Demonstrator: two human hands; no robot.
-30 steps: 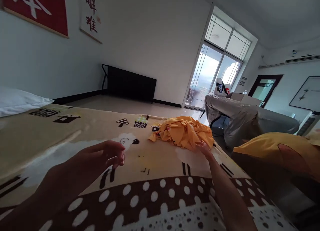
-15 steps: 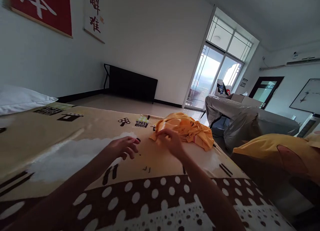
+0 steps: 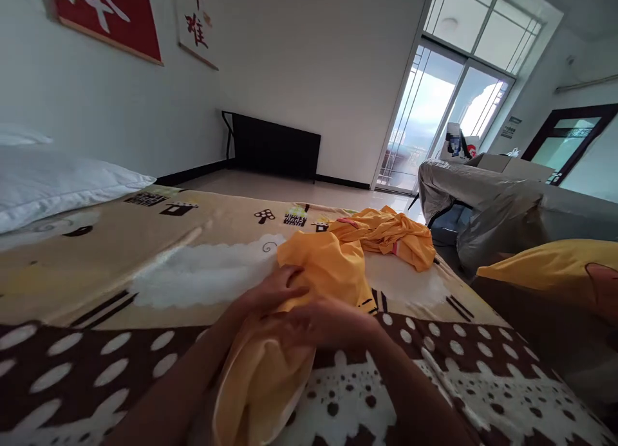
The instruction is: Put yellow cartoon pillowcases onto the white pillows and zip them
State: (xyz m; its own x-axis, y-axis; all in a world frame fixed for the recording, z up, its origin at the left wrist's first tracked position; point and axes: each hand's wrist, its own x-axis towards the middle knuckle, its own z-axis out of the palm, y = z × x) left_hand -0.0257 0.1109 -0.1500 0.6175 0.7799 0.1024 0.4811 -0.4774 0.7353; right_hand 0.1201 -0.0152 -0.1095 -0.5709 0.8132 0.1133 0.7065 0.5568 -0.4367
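Note:
An orange cloth stretches over the bed, its near part pulled toward me with a pale-edged opening hanging below my hands. Its far part lies bunched and wrinkled, with small pink patches. My left hand grips the near part from the left, fingers curled on the fabric. Close beside it, my right hand also grips the cloth, somewhat blurred, with its fingertips partly hidden. Beneath everything lies a beige and brown patterned blanket with white sheep shapes and dots.
A white pillow rests at the left. To the right is a yellow cushion beside the bed. Farther back stand a plastic-covered table with boxes on it and a black panel against the wall.
Both hands have come together on the cloth. Its near part is drawn toward me and spread out from the bundle. The view has shifted left.

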